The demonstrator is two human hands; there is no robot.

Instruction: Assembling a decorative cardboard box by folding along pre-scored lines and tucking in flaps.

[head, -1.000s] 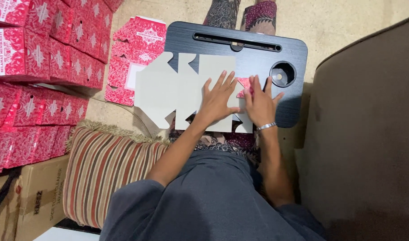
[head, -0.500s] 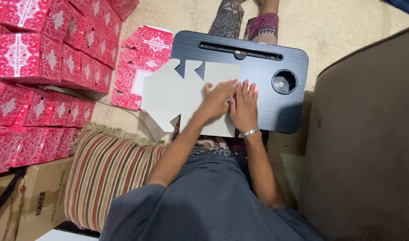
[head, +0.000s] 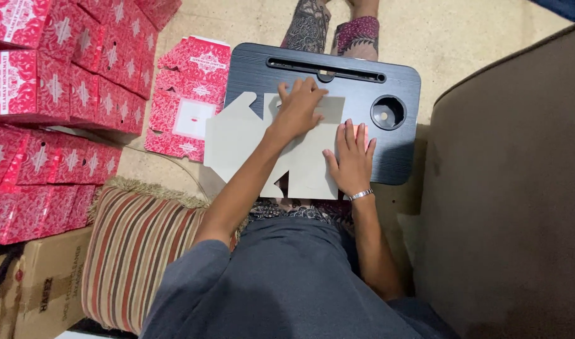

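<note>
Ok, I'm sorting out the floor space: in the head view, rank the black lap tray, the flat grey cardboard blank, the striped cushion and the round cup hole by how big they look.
1. Black lap tray and striped cushion: look alike; the cushion is nearer and partly covered, so unsure.
2. Flat grey cardboard blank.
3. Round cup hole.

Short-sleeved top point(head: 281, 295), plain slate grey, soft knit, sleeve hem ending above the elbow. Below it, patterned garment point(head: 300, 210) across the lap: dark ground with small pale paisley-like print. Lower legs covered by trouser cuffs in two prints: one grey-black with pale scrollwork point(head: 306, 25), one magenta with dark floral figures point(head: 358, 32). Forearms bare. Left hand point(head: 298, 112): no ring or band visible. Right hand point(head: 352, 164): slim silver-coloured bracelet point(head: 360, 195) at the wrist, narrow and shiny. Fingernails short, unpainted as far as visible.
</note>
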